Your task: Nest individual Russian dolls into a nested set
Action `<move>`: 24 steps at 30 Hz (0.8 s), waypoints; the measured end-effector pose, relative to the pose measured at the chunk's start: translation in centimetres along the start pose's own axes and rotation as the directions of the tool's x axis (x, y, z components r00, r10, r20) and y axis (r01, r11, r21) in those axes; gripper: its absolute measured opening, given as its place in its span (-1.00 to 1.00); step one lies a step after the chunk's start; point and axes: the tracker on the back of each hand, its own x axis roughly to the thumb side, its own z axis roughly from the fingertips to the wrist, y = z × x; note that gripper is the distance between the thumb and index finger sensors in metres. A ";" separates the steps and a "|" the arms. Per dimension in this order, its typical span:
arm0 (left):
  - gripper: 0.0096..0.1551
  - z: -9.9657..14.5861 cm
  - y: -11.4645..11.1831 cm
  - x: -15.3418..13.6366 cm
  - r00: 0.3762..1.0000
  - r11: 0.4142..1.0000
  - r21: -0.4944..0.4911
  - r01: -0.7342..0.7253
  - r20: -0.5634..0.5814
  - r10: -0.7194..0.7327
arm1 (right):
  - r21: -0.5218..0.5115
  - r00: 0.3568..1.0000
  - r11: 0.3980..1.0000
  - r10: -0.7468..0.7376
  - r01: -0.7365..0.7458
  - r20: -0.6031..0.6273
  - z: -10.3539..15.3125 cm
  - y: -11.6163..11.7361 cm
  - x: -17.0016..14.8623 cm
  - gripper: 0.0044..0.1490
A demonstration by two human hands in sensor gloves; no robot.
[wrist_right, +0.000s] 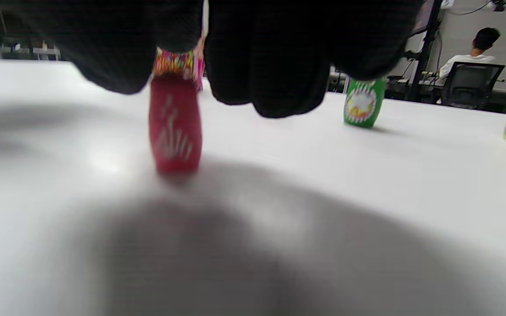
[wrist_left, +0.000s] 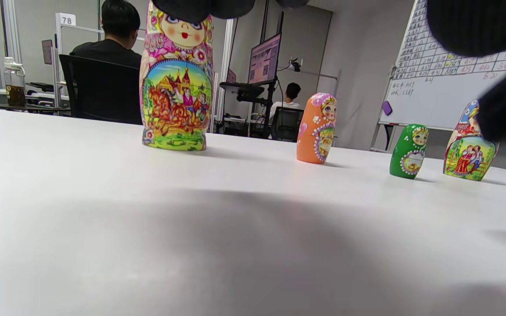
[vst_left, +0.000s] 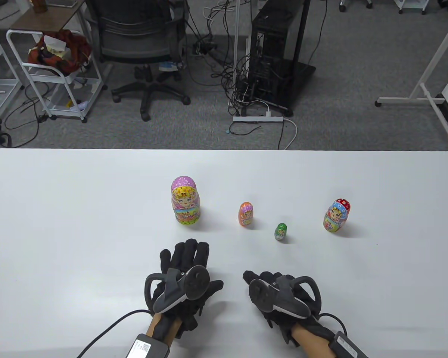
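Observation:
Four closed dolls stand in a row on the white table (vst_left: 59, 223): a large pink one (vst_left: 185, 201), an orange one (vst_left: 246, 214), a small green one (vst_left: 280, 231) and a red-and-blue one (vst_left: 336, 215). My left hand (vst_left: 194, 261) rests flat near the front, fingers stretched toward the pink doll (wrist_left: 176, 87), holding nothing. My right hand (vst_left: 259, 280) is curled over a tiny red doll (wrist_right: 175, 127) that stands on the table. Its fingers (wrist_right: 270, 57) close around the doll's top. The hand hides this doll in the table view.
The table's far edge (vst_left: 224, 150) drops to a floor with a chair, cables and a computer tower. The green doll (wrist_right: 363, 105) stands just beyond my right hand. Bare table lies to the left and right of the dolls.

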 end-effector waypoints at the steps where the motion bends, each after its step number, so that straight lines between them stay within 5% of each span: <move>1: 0.25 0.0 0.1 0.0 1.000 1.000 0.004 -0.002 0.001 0.002 | -0.056 0.999 0.998 -0.028 0.027 -0.025 0.0 -0.7 -0.5 -0.22; 4: 0.20 0.1 0.5 0.1 0.999 0.999 0.049 -0.015 0.037 0.013 | -0.292 0.964 0.947 -0.192 0.133 -0.182 -1.0 -2.9 -3.2 -0.29; 6: 0.20 0.0 0.7 0.2 0.999 0.999 0.053 -0.004 0.040 0.002 | -0.305 0.927 0.943 -0.226 0.131 -0.299 -2.6 -3.5 -4.7 -0.31; 9: 0.23 -0.1 0.8 0.4 0.999 0.998 0.054 0.021 0.045 -0.024 | -0.127 0.861 0.991 -0.091 0.031 -0.501 -6.2 -2.8 -6.5 -0.32; 18: 0.21 -0.5 0.4 -0.3 1.000 1.000 0.006 0.002 0.030 -0.002 | 0.240 0.791 0.960 0.033 0.145 -0.611 -11.3 1.9 -7.8 -0.37; 24: 0.19 -0.5 0.5 0.1 0.999 1.000 0.009 0.008 0.045 -0.008 | 0.195 0.803 0.977 0.045 0.089 -0.595 -11.3 2.1 -7.9 -0.38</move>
